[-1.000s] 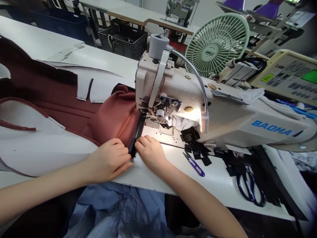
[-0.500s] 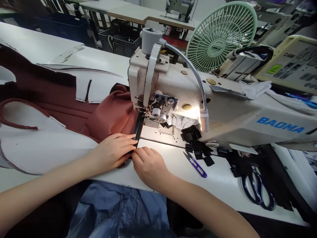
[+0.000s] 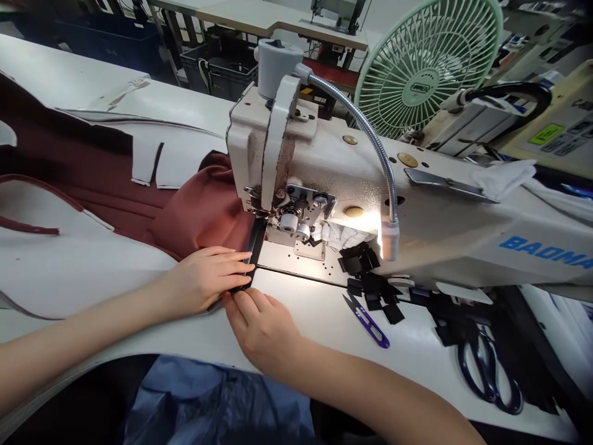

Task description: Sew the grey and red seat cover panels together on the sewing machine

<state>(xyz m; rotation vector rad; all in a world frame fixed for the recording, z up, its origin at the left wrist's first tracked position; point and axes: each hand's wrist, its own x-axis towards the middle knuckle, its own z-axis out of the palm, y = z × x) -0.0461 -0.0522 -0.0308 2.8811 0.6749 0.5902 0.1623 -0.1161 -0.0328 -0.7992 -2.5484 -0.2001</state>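
Observation:
A white BAOMA sewing machine stands on the white table, its lamp lit. Dark red fabric runs from the left under the needle area, with a black strip along its edge leading to the presser foot. My left hand lies flat on the fabric, fingers stretched out and pressing beside the strip. My right hand rests just in front, fingertips together on the near end of the strip and fabric edge.
Purple thread snips and black fabric scraps lie right of the needle plate. Dark scissors sit farther right. A green fan and a control panel stand behind. Blue cloth hangs below the table edge.
My left hand has flattened from a curled pinch onto the fabric. My right hand has slid back toward me along the strip. The view has shifted slightly.

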